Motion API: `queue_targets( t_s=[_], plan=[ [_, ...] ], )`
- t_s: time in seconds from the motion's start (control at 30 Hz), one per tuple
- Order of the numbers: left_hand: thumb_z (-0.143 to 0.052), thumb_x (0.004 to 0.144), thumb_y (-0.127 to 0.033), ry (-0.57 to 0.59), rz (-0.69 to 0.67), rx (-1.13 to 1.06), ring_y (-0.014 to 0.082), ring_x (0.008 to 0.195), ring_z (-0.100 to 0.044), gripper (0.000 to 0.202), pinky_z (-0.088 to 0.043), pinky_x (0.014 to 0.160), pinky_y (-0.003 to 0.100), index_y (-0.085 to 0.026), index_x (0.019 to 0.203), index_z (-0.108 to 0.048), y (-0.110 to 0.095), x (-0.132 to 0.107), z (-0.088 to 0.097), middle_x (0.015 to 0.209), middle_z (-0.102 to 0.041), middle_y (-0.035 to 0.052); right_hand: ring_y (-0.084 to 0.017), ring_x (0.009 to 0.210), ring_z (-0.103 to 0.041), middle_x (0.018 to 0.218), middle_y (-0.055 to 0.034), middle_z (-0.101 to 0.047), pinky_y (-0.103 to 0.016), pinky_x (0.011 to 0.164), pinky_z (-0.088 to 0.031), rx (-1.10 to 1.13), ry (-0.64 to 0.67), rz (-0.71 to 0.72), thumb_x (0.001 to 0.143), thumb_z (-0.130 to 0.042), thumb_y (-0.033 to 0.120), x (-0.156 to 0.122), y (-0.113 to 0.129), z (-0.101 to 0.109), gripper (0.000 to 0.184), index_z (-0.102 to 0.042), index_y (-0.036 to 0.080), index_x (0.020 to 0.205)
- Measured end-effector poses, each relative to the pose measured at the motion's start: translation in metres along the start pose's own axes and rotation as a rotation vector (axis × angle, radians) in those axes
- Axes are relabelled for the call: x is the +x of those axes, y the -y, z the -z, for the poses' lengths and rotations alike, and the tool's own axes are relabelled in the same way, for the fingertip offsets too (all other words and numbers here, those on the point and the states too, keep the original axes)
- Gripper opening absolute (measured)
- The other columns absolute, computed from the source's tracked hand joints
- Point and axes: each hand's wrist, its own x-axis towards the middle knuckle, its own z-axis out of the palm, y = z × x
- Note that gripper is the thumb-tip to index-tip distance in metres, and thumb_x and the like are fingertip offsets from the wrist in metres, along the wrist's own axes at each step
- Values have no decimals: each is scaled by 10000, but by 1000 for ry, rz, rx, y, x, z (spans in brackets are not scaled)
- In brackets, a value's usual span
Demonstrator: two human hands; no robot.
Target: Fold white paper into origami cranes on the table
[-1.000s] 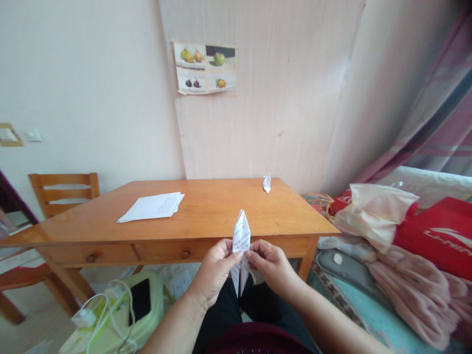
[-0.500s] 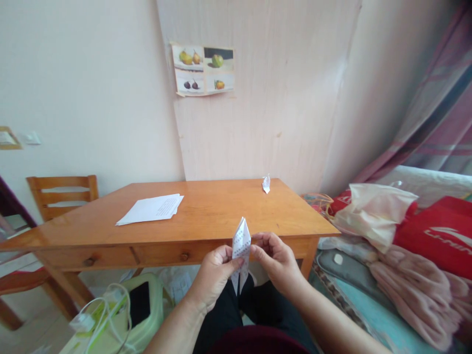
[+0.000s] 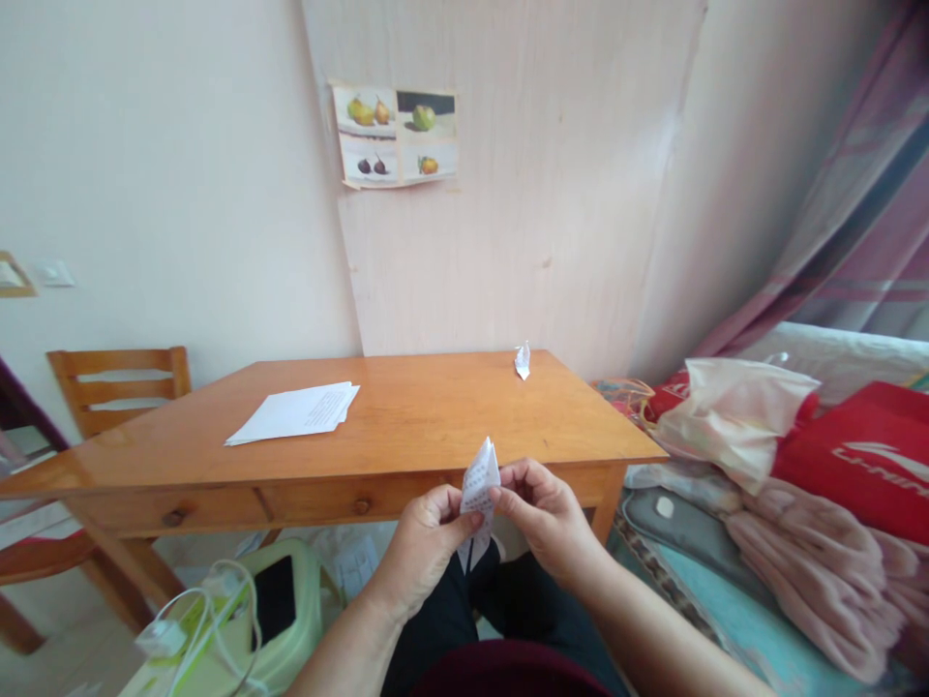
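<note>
A narrow piece of folded paper [image 3: 479,484] with printed marks is held upright over my lap, in front of the table's near edge. Its top ends in a point with separate layers showing, and two thin tips hang below. My left hand [image 3: 430,542] pinches its lower left side between thumb and fingers. On the other side, my right hand [image 3: 541,508] grips the right edge between thumb and forefinger. A small folded paper figure [image 3: 523,361] stands at the far right of the tabletop.
The wooden table [image 3: 413,416] bears a stack of paper [image 3: 294,411] on its left. Below left, a green stool [image 3: 309,590] carries a black phone [image 3: 274,602] and white cables. To the right lie a red bag [image 3: 863,465] and a pink cloth [image 3: 813,571]. A chair [image 3: 116,373] stands left.
My right thumb and forefinger have closed on the paper's right edge. The paper has turned and now shows a narrower, folded-over top. My left hand keeps its pinch.
</note>
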Motion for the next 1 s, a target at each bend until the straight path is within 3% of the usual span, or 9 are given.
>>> queue_targets(
  t_s=[0.13, 0.27, 0.37, 0.47, 0.77, 1.0],
  plan=[
    [-806, 775, -376, 8, -26, -15, 149, 721, -581, 282, -440, 678, 251, -144, 873, -678, -5, -1, 2, 800, -677, 31, -113, 623, -500, 733, 22, -582, -244, 586, -407, -85, 76, 101, 875, -700, 343, -8, 4, 0, 171, -599, 205, 870],
    [-783, 802, -332, 35, -99, 24, 138, 710, -564, 215, -425, 659, 236, -147, 848, -684, -12, -3, 6, 770, -651, 18, -127, 672, -552, 755, 5, -595, -254, 625, -428, -439, 128, 347, 893, -646, 205, -19, 17, 0, 34, -642, 212, 860],
    [-766, 812, -318, 21, -139, 18, 142, 690, -561, 192, -422, 640, 236, -146, 851, -690, -19, -6, 6, 726, -633, 11, -134, 720, -583, 819, -13, -612, -259, 658, -444, -591, 203, 529, 884, -592, 103, -24, 26, 0, 151, -648, 224, 956],
    [-760, 812, -309, 3, -139, -9, 146, 668, -562, 192, -420, 612, 236, -145, 892, -698, -22, -8, 5, 715, -642, 13, -136, 731, -588, 849, -22, -612, -257, 654, -446, -653, 254, 608, 893, -560, 78, -27, 29, 0, 226, -623, 235, 1042],
    [-805, 759, -330, -33, -102, -66, 140, 666, -574, 239, -437, 623, 232, -145, 871, -703, -27, -11, 0, 811, -696, 40, -146, 723, -588, 857, -30, -621, -268, 645, -441, -732, 296, 644, 902, -546, 87, -29, 32, -1, 227, -611, 240, 1056],
    [-775, 803, -373, -1, -87, -22, 159, 728, -588, 253, -454, 690, 256, -145, 864, -684, -21, -6, 4, 796, -693, 42, -150, 721, -555, 879, -25, -587, -275, 640, -448, -651, 144, 467, 885, -633, 193, -21, 21, -2, 175, -628, 253, 1050]
  ],
)
